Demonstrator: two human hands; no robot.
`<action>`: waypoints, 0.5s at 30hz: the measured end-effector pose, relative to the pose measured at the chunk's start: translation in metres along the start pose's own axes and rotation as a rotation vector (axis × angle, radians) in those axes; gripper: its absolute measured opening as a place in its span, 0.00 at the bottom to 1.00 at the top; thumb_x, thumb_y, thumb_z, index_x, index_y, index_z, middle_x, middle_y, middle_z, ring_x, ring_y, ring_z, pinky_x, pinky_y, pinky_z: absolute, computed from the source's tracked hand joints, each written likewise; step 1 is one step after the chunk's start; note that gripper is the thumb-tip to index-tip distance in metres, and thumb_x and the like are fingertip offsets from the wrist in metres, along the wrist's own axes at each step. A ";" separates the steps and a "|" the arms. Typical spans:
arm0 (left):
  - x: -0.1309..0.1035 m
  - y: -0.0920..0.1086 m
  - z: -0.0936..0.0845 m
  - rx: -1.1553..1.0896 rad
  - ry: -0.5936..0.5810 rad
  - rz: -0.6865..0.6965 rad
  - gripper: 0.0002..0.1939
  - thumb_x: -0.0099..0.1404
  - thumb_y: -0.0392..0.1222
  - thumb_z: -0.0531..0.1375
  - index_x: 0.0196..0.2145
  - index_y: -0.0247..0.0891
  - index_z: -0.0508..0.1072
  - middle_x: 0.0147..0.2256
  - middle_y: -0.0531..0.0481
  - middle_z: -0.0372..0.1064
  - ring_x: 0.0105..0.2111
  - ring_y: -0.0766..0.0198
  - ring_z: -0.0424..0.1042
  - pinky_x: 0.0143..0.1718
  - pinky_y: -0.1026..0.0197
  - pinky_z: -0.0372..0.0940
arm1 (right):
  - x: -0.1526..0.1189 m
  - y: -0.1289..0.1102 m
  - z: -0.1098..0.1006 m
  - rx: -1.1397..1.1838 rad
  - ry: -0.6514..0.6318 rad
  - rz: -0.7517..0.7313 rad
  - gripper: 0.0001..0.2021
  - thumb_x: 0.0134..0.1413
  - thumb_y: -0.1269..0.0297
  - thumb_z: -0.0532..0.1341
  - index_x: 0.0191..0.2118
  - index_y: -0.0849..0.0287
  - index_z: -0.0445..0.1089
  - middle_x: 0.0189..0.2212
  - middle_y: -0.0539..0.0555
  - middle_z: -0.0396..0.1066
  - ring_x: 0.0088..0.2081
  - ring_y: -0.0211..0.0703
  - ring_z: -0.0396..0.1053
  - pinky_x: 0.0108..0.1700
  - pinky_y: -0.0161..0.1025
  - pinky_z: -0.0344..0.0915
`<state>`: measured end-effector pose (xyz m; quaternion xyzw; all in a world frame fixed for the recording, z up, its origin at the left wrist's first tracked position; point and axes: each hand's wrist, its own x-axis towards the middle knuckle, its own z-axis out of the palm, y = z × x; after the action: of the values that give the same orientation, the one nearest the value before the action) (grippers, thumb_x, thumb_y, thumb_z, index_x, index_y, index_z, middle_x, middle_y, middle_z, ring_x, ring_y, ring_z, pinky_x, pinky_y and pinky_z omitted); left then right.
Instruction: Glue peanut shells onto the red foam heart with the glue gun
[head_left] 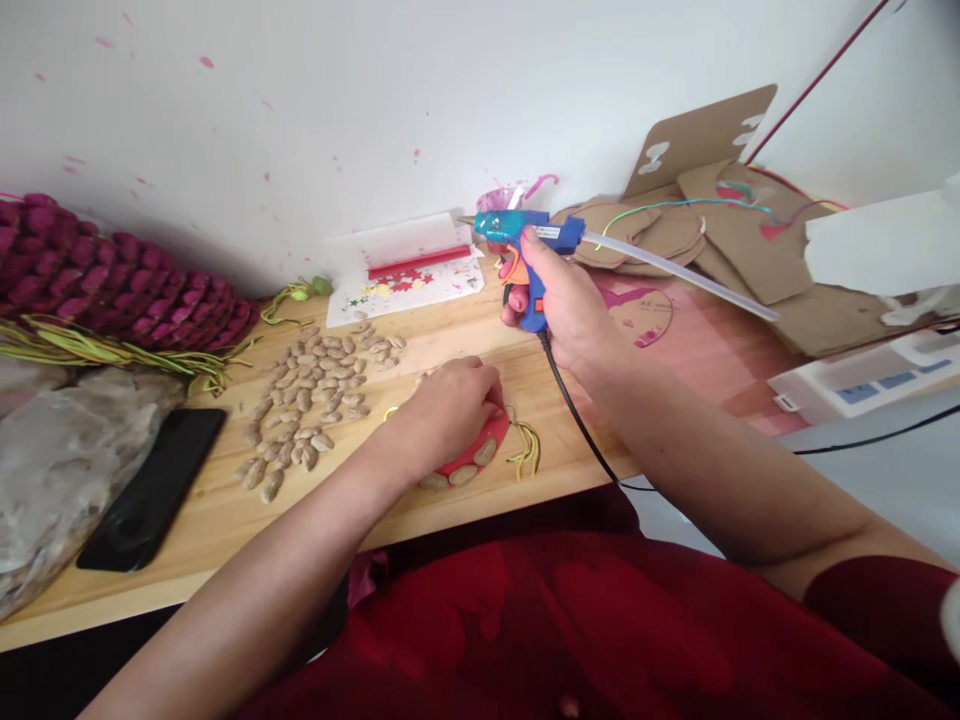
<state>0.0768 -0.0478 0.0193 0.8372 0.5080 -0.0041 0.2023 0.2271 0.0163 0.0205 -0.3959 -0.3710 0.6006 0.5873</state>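
My right hand (574, 310) is wrapped round the handle of a blue hot glue gun (511, 226), raised above the table, its nozzle pointing left. A long translucent glue stick (675, 265) sticks out of its back, and a black cord hangs from the handle. Below and to the left, my left hand (452, 405) is bent over a red piece (491, 432) edged with peanuts (465, 475). Its fingers curl down, and their tips are hidden, so what they pinch does not show. Yellow-green strings (527, 450) lie at the red piece's right side.
Left of my hands is a spread of loose peanuts (304, 390), then a black phone (154, 490) and a plastic bag (67, 470). White paper with small stars (405, 283) lies behind. Cardboard pieces (742, 250) and a white power strip (862, 385) are at right.
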 end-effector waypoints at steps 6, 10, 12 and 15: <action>-0.008 0.017 -0.002 -0.150 0.017 0.054 0.09 0.66 0.30 0.55 0.37 0.38 0.74 0.37 0.47 0.76 0.40 0.56 0.75 0.44 0.53 0.70 | 0.000 -0.003 0.001 -0.018 0.024 0.039 0.18 0.62 0.46 0.65 0.32 0.54 0.65 0.18 0.43 0.56 0.20 0.34 0.59 0.26 0.33 0.67; -0.013 0.021 -0.010 -0.619 -0.190 0.323 0.12 0.70 0.32 0.55 0.47 0.41 0.74 0.43 0.51 0.79 0.43 0.65 0.78 0.43 0.63 0.72 | 0.002 -0.004 0.002 -0.010 0.028 0.046 0.17 0.64 0.47 0.63 0.31 0.53 0.65 0.18 0.43 0.57 0.19 0.33 0.59 0.24 0.32 0.65; -0.012 0.015 -0.009 -0.604 -0.100 0.311 0.14 0.69 0.31 0.56 0.49 0.41 0.74 0.43 0.50 0.79 0.43 0.64 0.78 0.45 0.61 0.72 | 0.002 -0.005 0.002 0.002 0.030 0.044 0.17 0.63 0.47 0.65 0.32 0.53 0.65 0.18 0.43 0.58 0.19 0.33 0.59 0.24 0.32 0.66; -0.007 0.005 -0.002 -0.278 0.098 0.153 0.14 0.64 0.27 0.58 0.43 0.38 0.78 0.40 0.49 0.78 0.41 0.60 0.77 0.48 0.56 0.71 | 0.000 -0.005 0.002 0.020 0.018 0.054 0.17 0.61 0.47 0.66 0.33 0.53 0.65 0.17 0.42 0.57 0.19 0.33 0.58 0.25 0.31 0.67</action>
<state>0.0771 -0.0548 0.0246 0.8366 0.4479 0.1224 0.2907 0.2277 0.0165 0.0262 -0.4051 -0.3489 0.6165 0.5781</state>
